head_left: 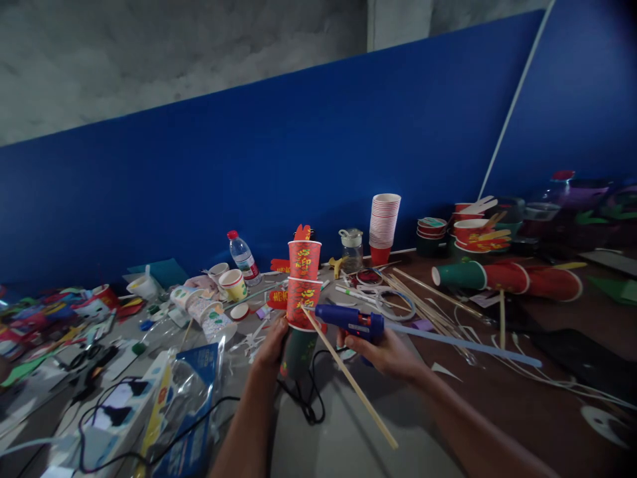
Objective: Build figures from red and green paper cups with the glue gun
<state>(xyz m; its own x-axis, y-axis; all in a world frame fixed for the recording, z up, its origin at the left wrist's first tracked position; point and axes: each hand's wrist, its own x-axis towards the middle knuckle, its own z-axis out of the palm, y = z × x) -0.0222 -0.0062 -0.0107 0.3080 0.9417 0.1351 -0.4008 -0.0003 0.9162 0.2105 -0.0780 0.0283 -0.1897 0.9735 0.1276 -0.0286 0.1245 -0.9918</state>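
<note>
My left hand (273,342) grips a column of joined paper cups, its fingers partly hidden behind them. Two red cups (304,260) with yellow lettering sit above a dark green cup (300,355). Red craft sticks (279,299) stick out at the left side and top of the column. From its front a thin wooden stick (353,385) slants down toward me. In my right hand (383,352) is a blue hot glue gun (348,319), its nozzle right by the stick's upper end; whether it touches cannot be told. A long translucent glue stick (462,343) trails from its back.
Behind stand a water bottle (243,259), a glass jar (352,251) and a tall stack of paper cups (385,222). On the right lies another green and red cup assembly (512,277). A power strip (129,405) and black cable (199,419) occupy the left.
</note>
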